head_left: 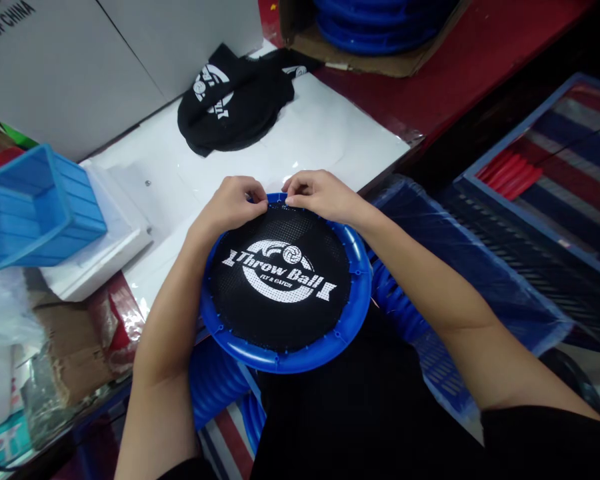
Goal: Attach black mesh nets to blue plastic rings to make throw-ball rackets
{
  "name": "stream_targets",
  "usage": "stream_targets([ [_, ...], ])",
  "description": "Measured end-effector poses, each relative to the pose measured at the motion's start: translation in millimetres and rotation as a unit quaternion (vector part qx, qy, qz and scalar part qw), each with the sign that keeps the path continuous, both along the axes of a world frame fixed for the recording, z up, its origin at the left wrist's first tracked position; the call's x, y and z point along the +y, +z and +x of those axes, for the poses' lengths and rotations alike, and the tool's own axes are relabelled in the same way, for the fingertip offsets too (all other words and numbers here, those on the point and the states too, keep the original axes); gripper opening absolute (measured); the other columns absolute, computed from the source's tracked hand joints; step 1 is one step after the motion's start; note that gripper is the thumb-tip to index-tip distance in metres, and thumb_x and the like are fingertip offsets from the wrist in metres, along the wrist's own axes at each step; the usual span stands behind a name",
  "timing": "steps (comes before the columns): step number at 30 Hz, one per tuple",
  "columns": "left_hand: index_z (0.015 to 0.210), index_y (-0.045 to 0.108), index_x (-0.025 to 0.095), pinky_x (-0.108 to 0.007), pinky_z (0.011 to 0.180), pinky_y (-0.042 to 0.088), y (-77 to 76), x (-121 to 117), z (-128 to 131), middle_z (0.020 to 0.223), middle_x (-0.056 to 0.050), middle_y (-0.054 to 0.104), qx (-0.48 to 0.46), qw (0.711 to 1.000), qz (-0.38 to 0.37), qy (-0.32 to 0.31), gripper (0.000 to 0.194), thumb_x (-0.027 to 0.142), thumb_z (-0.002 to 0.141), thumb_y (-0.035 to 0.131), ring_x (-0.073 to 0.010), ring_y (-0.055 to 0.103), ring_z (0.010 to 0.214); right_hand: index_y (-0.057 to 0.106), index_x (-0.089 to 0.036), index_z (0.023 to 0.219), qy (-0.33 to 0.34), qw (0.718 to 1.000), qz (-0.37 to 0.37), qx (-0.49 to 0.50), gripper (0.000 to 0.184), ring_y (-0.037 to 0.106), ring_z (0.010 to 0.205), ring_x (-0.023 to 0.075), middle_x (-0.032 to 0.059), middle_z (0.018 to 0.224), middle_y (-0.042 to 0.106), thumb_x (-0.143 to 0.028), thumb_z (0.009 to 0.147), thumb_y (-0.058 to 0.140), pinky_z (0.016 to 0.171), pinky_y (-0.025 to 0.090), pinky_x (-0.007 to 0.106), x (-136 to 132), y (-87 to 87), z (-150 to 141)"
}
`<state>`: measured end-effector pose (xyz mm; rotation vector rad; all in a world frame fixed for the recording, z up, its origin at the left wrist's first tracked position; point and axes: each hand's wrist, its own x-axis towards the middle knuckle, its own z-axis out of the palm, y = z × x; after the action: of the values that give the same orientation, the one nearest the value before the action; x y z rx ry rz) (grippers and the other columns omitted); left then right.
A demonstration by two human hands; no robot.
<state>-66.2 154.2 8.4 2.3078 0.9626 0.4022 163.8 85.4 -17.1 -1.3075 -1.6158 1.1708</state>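
- At the far left, crumpled clear plastic film [10, 293] is heaped beside a light-blue rectangular plastic bin [83, 197], which is tilted in view and set on a white foam block [97, 270].
- Behind these, a large pale-grey carton [130, 40] printed with black capitals is stood; below the block, a torn brown cardboard piece [75, 340] is seen.
- The white-topped table [340, 120] is stretched across the middle, and on it loose round black fabric pieces [260, 110] with white print are laid, overlapping.
- The left hand [235, 203] is narrowed to a pinch at the far edge of a round black mesh disc [286, 283], by which a white "Throw Ball" print is carried.
- The disc is framed by a glossy blue plastic ring [280, 362] and is held at the table's near edge, before black clothing [340, 413].
- The right hand [320, 193] is likewise closed to a pinch, just beside the left; what is caught between the fingertips, mesh or rim, cannot be made out.
- Beyond, more blue rings [380, 27] are stacked in an open brown cardboard box [420, 63] on a red surface [500, 47].
- At the right, a bundle of red sticks [513, 177] is laid on a red, white and blue striped sheet [575, 200].
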Motion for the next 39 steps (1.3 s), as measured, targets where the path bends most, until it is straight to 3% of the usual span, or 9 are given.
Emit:
stream_targets([
  [7,0.085,0.078,0.019,-0.037,0.085,0.057,0.1,-2.6,-7.6,0.088,-0.005,0.075,-0.042,0.997,-0.061,0.009,0.016,0.032,0.086,0.069,-0.0200,0.068,0.085,0.068,-0.023,0.078,-0.019,0.998,0.041,-0.041,0.005,0.071,0.111,0.0290,0.0080,0.112,0.076,-0.022,0.079,0.073,0.111,0.056,0.053,-1.8,3.8,-3.3],
  [11,0.092,0.078,0.020,-0.037,0.088,0.060,5.8,-4.5,-27.8,0.100,-0.007,0.075,-0.066,0.995,-0.074,0.009,0.022,0.040,0.091,0.069,-0.0206,0.069,0.093,0.070,-0.023,0.085,-0.010,0.998,0.048,-0.043,0.007,0.071,0.105,0.0279,0.0082,0.109,0.076,-0.022,0.078,0.069,0.106,0.058,0.053,-0.4,5.4,-1.2],
  [15,0.092,0.076,0.021,-0.038,0.093,0.060,13.7,-7.0,-51.0,0.107,-0.008,0.072,-0.048,0.997,-0.054,-0.037,0.025,0.046,0.090,0.075,-0.0215,0.069,0.098,0.073,-0.023,0.087,0.013,0.998,0.051,-0.045,0.010,0.071,0.107,0.0284,0.0090,0.113,0.076,-0.024,0.082,0.064,0.102,0.059,0.053,-1.9,9.1,3.0],
  [20,0.095,0.076,0.021,-0.041,0.096,0.055,16.4,-8.4,-60.4,0.108,-0.008,0.072,-0.014,0.997,-0.023,-0.070,0.029,0.050,0.091,0.075,-0.0225,0.068,0.099,0.075,-0.026,0.093,0.055,0.981,0.156,-0.103,0.018,0.070,0.114,0.0264,0.0076,0.120,0.076,-0.024,0.092,0.057,0.106,0.056,0.048,-6.1,23.1,-3.9],
  [24,0.097,0.076,0.021,-0.041,0.103,0.053,16.3,-11.5,-55.4,0.112,-0.007,0.072,-0.031,0.997,-0.024,-0.071,0.031,0.052,0.094,0.073,-0.0235,0.069,0.106,0.076,-0.024,0.097,0.110,0.963,0.203,-0.140,0.016,0.069,0.118,0.0292,0.0099,0.121,0.076,-0.030,0.097,0.061,0.111,0.051,0.053,7.5,25.4,-21.9],
  [31,0.096,0.075,0.020,-0.042,0.106,0.052,10.2,-17.2,-47.7,0.117,-0.009,0.072,-0.047,0.996,0.006,-0.070,0.023,0.041,0.098,0.066,-0.0235,0.069,0.112,0.069,-0.023,0.088,0.178,0.968,0.133,-0.118,0.008,0.070,0.112,0.0279,0.0098,0.116,0.077,-0.029,0.093,0.067,0.107,0.051,0.049,33.2,15.5,-32.6],
  [39,0.093,0.076,0.020,-0.043,0.104,0.052,14.4,-14.8,-53.6,0.113,-0.009,0.071,-0.035,0.997,-0.066,0.018,0.026,0.045,0.093,0.068,-0.0240,0.067,0.108,0.063,-0.023,0.089,0.103,0.982,0.127,-0.098,0.010,0.067,0.102,0.0254,0.0070,0.104,0.075,-0.028,0.098,0.061,0.095,0.049,0.043,27.9,9.6,-46.9],
])
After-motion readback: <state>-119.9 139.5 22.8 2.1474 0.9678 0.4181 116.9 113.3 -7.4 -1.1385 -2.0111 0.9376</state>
